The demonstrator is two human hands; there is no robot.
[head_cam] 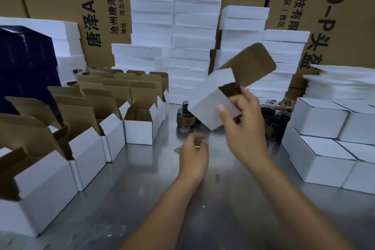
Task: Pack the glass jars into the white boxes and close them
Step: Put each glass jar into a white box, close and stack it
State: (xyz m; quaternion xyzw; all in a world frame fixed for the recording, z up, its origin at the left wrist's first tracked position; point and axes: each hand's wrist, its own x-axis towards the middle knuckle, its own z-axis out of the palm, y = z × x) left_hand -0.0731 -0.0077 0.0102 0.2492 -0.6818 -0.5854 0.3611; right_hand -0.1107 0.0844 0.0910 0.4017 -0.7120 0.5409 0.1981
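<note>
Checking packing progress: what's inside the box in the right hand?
The box in the right hand has its lid open. Only a dark inner wall shows; the rest of the inside is hidden.

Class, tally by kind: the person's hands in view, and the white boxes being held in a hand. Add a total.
Hands: 2, the left hand and the right hand
White boxes held: 1, the white box gripped by the right hand, its lid flap open
Total: 3

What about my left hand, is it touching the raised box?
Apart. The head view shows the left hand below the box, table showing between them; only the right hand grips the box.
</note>
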